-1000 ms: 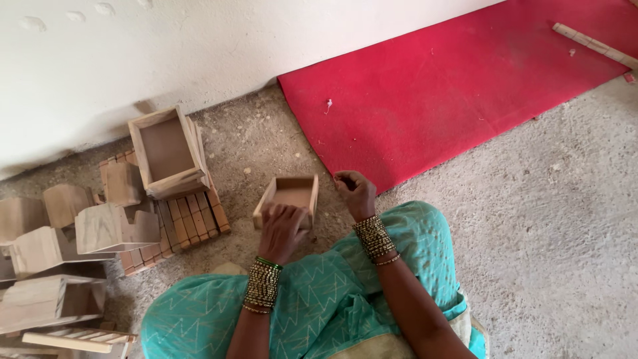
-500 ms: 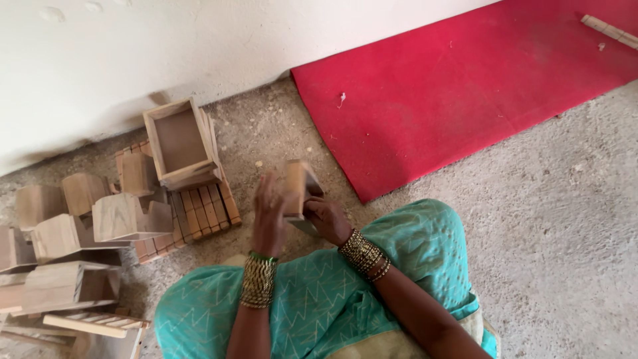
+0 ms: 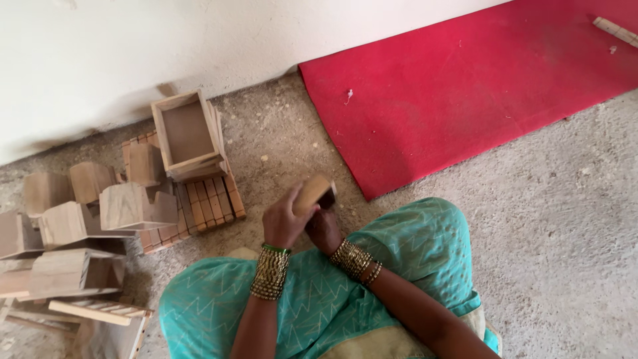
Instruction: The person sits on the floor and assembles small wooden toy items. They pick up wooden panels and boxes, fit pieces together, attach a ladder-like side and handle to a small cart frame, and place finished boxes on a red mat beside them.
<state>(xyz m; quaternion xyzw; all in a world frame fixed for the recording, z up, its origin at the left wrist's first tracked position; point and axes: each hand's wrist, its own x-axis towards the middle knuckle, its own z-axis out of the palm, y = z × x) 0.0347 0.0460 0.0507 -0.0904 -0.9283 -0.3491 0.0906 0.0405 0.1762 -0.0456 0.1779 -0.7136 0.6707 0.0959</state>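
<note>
Person is sitting on a rough grey concrete floor, gritty and speckled, knees covered by teal cloth with a pale zigzag print. Stacked gold-toned bangles are showing on both wrists.

Grip: both hands are meeting just ahead of the knees, lifted off the floor. The left hand is wrapping its fingers over the near side of a small wooden box, closed firmly on it. The right hand is sitting underneath and behind the box, touching its lower side; its fingers are mostly hidden, so cannot tell how tightly it is closing, though it appears to be supporting the box. The box is tilting on edge, pale flat face toward the camera, dark hollow facing right.

Left of the hands: a slatted wooden panel is lying flat on the floor, narrow strips side by side. On its far end an open wooden tray is resting, rectangular, thin-walled, smooth brown bottom. Further left, a loose pile of wooden boxes is lying at mixed angles, unfinished light timber, some with notched sides.

Beyond the hands to the right: a red carpet, matte felt-like, is lying against the wall, a wooden stick on its far corner. Farthest: a white plastered wall, slightly mottled.
</note>
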